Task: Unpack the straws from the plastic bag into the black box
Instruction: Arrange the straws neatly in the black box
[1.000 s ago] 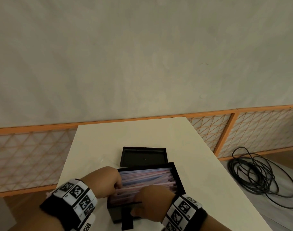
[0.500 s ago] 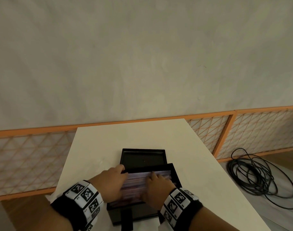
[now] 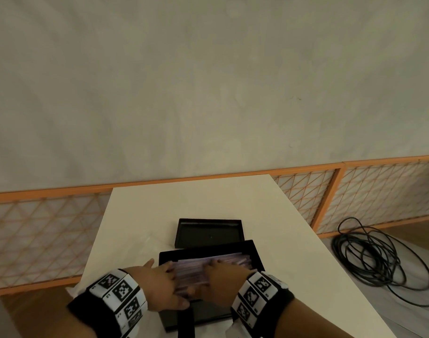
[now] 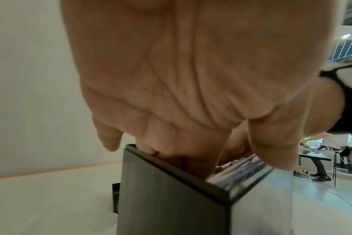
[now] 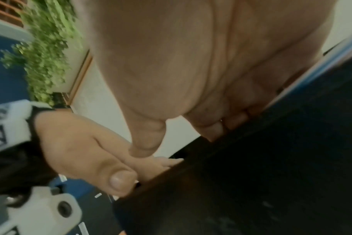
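The black box (image 3: 256,252) stands open on the white table (image 3: 208,198), filled with pale pink and purple straws (image 3: 230,261) lying lengthwise. My left hand (image 3: 170,276) reaches into the box's left end, its fingers (image 4: 191,160) straight down beside the straws and its thumb (image 5: 119,179) at the front wall. My right hand (image 3: 213,267) lies on the middle of the straws, with its fingers (image 5: 217,128) dipping over the rim. Faint crinkled clear film (image 3: 155,242), seemingly the bag, lies left of the box.
The box's black lid (image 3: 209,232) lies upside down just behind the box. An orange mesh fence (image 3: 330,198) runs behind the table. A coil of black cable (image 3: 374,259) lies on the floor to the right.
Both hands left the box's near edge, where their fingers were curled, and spread over the straws. The left hand now sits at the left end, the right hand on the middle.
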Motion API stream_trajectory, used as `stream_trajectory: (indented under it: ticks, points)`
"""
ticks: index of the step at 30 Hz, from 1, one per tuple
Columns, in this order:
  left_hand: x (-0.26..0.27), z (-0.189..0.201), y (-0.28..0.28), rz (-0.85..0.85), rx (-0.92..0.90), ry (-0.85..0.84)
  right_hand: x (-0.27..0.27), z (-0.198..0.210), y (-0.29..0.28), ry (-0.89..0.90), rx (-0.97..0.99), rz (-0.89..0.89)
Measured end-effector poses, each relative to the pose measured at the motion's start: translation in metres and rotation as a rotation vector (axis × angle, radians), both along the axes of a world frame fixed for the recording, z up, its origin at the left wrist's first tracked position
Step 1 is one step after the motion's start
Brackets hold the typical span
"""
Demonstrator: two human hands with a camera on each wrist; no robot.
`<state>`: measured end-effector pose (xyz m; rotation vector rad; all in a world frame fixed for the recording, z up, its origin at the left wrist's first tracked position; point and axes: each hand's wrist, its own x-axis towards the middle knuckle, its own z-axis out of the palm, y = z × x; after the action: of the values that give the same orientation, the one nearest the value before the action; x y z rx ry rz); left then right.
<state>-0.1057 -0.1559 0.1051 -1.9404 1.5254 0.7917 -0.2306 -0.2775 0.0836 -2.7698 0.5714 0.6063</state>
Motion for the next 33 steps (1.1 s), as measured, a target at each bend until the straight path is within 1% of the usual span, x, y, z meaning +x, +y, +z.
stream_trajectory:
  ticks: [1,5,6,8,10,12,17,20,24,31,33]
  points:
    - [0.001,-0.001,0.002,-0.006,-0.029,0.008,-0.004,-0.001,0.002,0.001,-0.010,0.017]
    - [0.007,-0.006,0.011,0.069,-0.164,0.117,-0.026,0.007,0.003,0.035,-0.114,0.106]
    - [0.008,-0.006,0.013,0.080,-0.184,0.140,-0.031,0.010,0.003,0.018,-0.132,0.113]
    - [0.010,-0.007,0.016,0.054,-0.215,0.165,-0.039,0.017,0.008,-0.047,-0.126,0.129]
    - [0.009,-0.009,0.013,0.001,-0.254,0.152,-0.041,0.022,0.016,-0.045,-0.110,0.182]
    - [0.007,-0.010,0.009,-0.013,-0.249,0.128,-0.038,0.023,0.019,-0.016,-0.136,0.217]
    - [0.005,-0.010,-0.007,-0.007,-0.178,0.047,-0.023,0.015,0.015,0.042,-0.228,0.195]
    - [-0.003,-0.008,-0.016,0.046,-0.223,0.084,-0.014,0.014,0.021,0.018,-0.163,0.157]
    - [0.000,-0.010,-0.019,0.091,-0.201,0.105,-0.004,0.009,0.019,0.086,-0.071,0.140]
    - [0.008,-0.005,-0.022,0.119,-0.193,0.100,0.006,-0.007,0.011,0.066,-0.046,0.091]
    - [0.009,-0.003,-0.021,0.104,-0.167,0.093,0.005,-0.009,0.011,0.020,-0.037,0.068]
